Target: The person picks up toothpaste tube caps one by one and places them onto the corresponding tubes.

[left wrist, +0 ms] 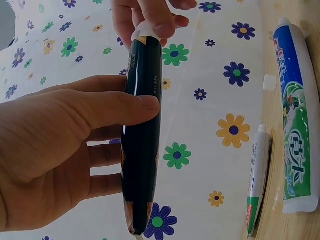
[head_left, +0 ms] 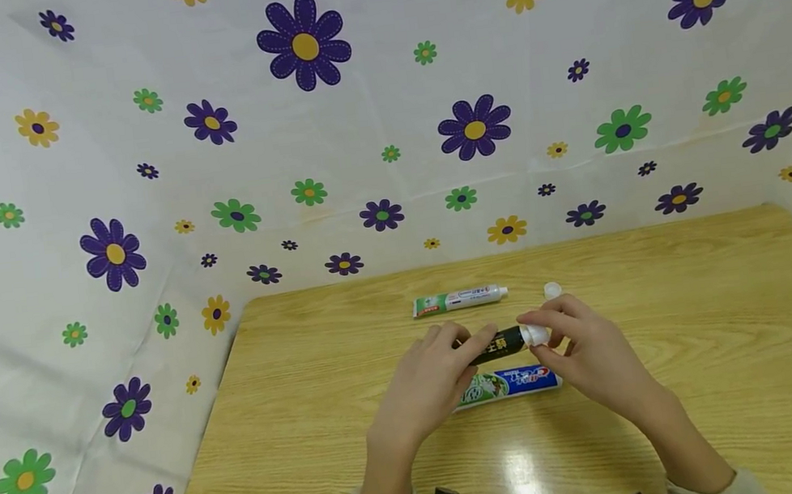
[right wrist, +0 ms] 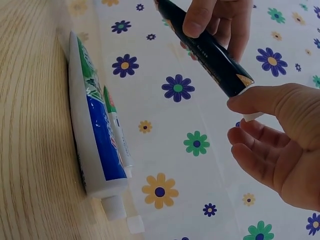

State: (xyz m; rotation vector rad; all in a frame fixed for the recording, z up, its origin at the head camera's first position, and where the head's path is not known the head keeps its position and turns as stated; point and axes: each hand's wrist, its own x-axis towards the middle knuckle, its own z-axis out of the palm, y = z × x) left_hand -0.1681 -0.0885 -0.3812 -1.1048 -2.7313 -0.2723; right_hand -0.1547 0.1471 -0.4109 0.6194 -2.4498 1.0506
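Clearly, both hands work above one wooden counter [head_left: 291,422], with a cloth with flowers [head_left: 160,45] standing at its left, far and right sides. On the left, the left hand [head_left: 422,386] holds the dark tube [head_left: 504,344]; its thumb lies across the tube and its other fingers go behind, so they are gripping it. Beyond this hand, a small tube [head_left: 459,299] of white and green lies on the far part of the counter, its narrow white end turned to the right. The dark tube is held in the air in the middle, a little tilted, its right end somewhat higher. Below it, nearer, a big tube [head_left: 521,380] of blue and green lies flat, partly covered by the left hand. At the right end of the dark tube is a white cap [head_left: 537,334], which the right hand [head_left: 591,351] pinches between thumb and finger. Just beyond the right hand, a loose cap [head_left: 552,290] rests on the counter.
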